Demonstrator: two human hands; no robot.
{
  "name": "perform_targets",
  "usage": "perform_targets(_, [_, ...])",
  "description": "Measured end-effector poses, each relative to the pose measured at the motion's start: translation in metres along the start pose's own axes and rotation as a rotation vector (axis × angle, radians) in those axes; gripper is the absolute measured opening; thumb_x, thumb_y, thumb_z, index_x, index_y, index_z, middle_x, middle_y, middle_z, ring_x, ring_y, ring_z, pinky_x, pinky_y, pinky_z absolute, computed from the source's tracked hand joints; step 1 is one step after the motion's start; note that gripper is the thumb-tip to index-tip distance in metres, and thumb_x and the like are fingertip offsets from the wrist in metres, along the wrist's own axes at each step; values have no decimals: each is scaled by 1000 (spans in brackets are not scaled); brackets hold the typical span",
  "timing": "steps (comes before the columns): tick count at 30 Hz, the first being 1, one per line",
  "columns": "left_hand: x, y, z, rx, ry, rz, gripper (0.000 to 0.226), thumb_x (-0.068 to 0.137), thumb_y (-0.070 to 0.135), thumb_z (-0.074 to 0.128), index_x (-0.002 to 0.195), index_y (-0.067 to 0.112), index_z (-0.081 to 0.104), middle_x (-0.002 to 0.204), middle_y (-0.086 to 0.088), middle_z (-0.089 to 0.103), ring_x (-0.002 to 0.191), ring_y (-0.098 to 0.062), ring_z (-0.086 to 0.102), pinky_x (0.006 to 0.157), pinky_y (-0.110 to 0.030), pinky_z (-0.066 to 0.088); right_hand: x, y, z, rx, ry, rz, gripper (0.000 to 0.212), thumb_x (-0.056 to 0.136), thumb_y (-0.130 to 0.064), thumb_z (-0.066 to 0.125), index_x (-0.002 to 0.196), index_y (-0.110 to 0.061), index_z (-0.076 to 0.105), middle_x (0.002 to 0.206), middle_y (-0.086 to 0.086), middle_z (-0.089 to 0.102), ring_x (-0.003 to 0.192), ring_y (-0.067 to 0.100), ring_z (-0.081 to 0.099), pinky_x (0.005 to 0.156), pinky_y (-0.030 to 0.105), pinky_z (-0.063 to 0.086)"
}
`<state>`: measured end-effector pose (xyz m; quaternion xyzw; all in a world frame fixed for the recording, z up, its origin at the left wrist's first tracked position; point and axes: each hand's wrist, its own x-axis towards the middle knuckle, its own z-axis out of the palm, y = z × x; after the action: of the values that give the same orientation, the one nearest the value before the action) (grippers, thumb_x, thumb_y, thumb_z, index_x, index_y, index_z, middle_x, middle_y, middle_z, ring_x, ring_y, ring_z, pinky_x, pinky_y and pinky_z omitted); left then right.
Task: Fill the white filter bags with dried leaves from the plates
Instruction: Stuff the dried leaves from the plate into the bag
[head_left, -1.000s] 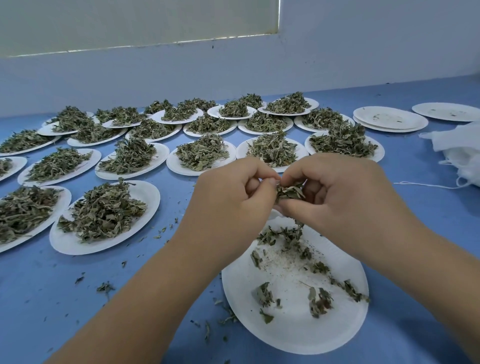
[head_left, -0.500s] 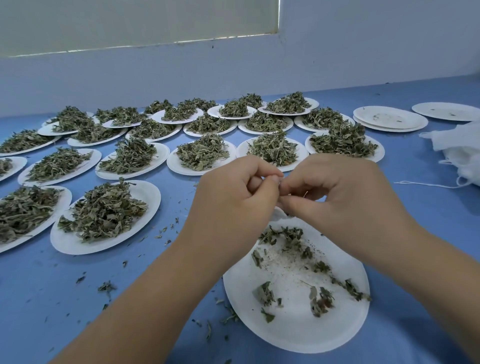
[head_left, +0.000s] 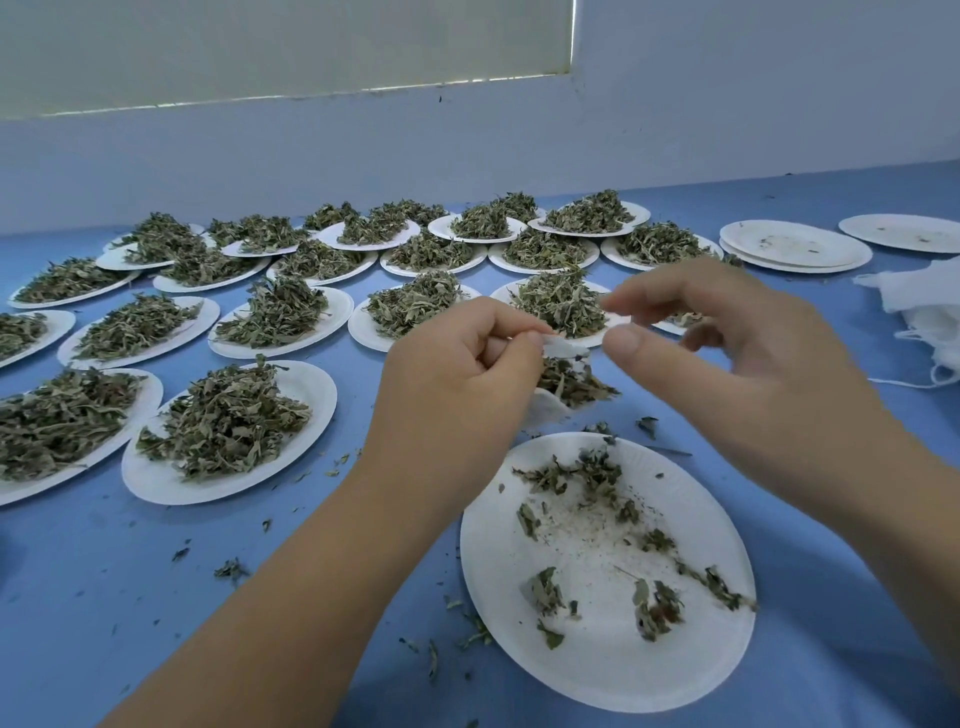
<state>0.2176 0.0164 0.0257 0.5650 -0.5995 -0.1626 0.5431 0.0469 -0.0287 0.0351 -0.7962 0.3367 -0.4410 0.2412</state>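
While the left hand (head_left: 457, 374) pinches the white filter bag (head_left: 563, 351), the right hand (head_left: 727, 358) hangs loose just beside it.

The bag is up off the blue table (head_left: 104, 597), over the far edge of the nearest plate (head_left: 519, 623), and dried leaves (head_left: 571, 383) poke out of its open top. The left fingers are curled, and the thumb and a finger squeeze the bag's top edge. The right fingers are bent only a little, the thumb and first finger are apart, and they hold nothing. The nearest plate has just a few leaf bits and crumbs on it. Behind the hands, many full plates (head_left: 306, 384) sit in rows, each with a heap of leaves. Far to the right there is a stack of empty plates (head_left: 795, 254), and a soft white pile of bags (head_left: 930, 312) lies at the right edge.
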Motion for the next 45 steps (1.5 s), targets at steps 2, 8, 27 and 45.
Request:
perform_targets(2, [1,0,-2,-23,21,-15,18,92,11,60,82,21,70,52,-2,46,44,-3,38,44,-7,29,2,4,-2,-49,-127,66,47,64,-73,56,106,-51,53,112,-26,54,107,-7,53,80,18,44])
perform_targets(8, [1,0,-2,-33,33,-17,17,92,12,60,83,23,70,57,-8,52,46,-3,42,44,-10,33,0,11,6,3,-189,102,52,58,-63,70,105,-44,57,99,-19,59,79,3,64,68,26,52])
perform_targets(27, [-4,3,3,-19,35,46,19,92,10,59,83,23,70,59,-9,53,46,-4,41,45,-10,32,4,11,-2,2,-69,-164,9,83,-29,66,85,-29,75,76,-13,63,68,11,54,58,16,40])
perform_targets(45, [2,0,-10,19,152,47,18,93,13,58,85,23,70,69,-9,59,52,-14,44,47,-17,36,2,29,-6,-476,-674,-28,22,94,-31,54,108,-40,69,100,-27,55,97,-7,49,78,9,36])
